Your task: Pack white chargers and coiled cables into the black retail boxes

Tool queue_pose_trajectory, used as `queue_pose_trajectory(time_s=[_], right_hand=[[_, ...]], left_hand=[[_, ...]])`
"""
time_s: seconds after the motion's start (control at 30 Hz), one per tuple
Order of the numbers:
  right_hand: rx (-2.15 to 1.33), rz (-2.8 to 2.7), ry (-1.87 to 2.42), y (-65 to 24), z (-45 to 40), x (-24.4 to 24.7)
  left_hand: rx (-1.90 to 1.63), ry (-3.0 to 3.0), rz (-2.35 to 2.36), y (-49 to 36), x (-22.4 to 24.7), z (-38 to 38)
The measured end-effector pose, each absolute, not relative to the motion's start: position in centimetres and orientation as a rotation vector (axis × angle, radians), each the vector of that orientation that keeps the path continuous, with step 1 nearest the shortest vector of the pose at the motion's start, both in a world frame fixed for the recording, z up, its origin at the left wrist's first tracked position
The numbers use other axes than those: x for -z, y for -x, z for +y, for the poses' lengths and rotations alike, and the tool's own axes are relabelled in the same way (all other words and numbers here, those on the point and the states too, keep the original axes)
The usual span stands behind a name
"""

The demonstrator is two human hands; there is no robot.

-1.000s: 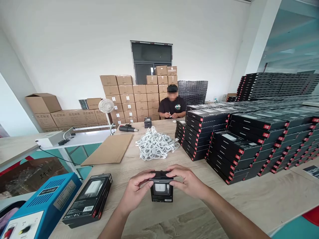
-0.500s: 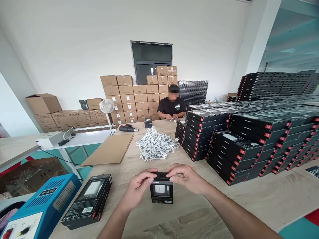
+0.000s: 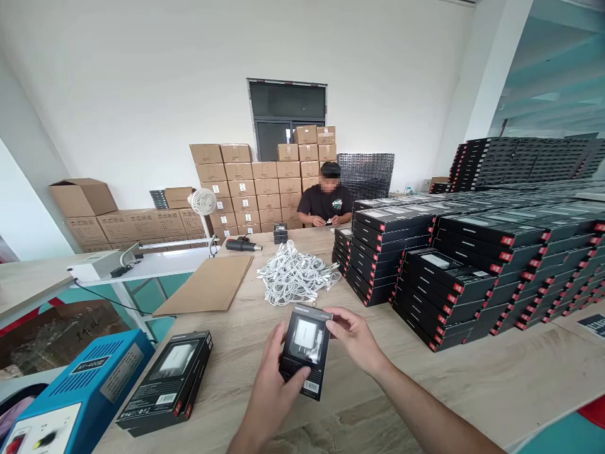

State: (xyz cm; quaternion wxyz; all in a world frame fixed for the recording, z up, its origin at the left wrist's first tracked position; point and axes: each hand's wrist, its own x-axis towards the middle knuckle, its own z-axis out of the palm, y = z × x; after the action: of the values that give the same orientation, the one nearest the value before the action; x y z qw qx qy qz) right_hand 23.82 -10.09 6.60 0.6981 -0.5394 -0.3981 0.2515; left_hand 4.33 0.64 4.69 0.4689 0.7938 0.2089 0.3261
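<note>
The left hand (image 3: 276, 381) has its thumb on the lower front of a black windowed box (image 3: 305, 350), its fingers along the left side; this grip pinches the box. The right hand (image 3: 355, 337) has its grip closed on the upper right edge, thumb on the front. The box is held between both hands above the worktop (image 3: 359, 391), slightly tilted, window facing the camera. A white adapter shows through the window; a barcode label (image 3: 311, 386) sits near the bottom edge.

To the left, two similar boxes (image 3: 170, 372) lie stacked beside a blue machine (image 3: 78, 388). Beyond the held box is a heap of white cables (image 3: 297, 274); a flat cardboard sheet (image 3: 205, 284) lies to its left, with a heat gun (image 3: 243, 244) farther back. Stacks of black boxes (image 3: 439, 293) stand on the right. A person (image 3: 326, 198) sits at the far side, hands together over a small item, not identifiable.
</note>
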Motion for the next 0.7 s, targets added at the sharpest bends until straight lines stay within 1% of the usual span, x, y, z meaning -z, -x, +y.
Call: queue_pose_trajectory(time_s=[0.1,0.3,0.57,0.7], right_hand=[[-0.665,-0.769,1.132,-23.5,-9.3,-7.0],[-0.735,-0.762,1.039,-22.2,-8.6,-7.5],[-0.751,-0.805,1.120,-20.0,-8.4,-7.8],[-0.804,-0.854,1.166,-19.7,-8.6,-6.4]], left_hand=[[-0.917,-2.166,0.680,-3.3,-4.0,-1.5],[-1.064,-2.463,0.804,-1.4,-4.0,-4.1],[-1.142,-2.622,0.867,0.1,-3.0,-4.8],[-1.122,-2.651,0.922,3.5,-4.4,-3.0]])
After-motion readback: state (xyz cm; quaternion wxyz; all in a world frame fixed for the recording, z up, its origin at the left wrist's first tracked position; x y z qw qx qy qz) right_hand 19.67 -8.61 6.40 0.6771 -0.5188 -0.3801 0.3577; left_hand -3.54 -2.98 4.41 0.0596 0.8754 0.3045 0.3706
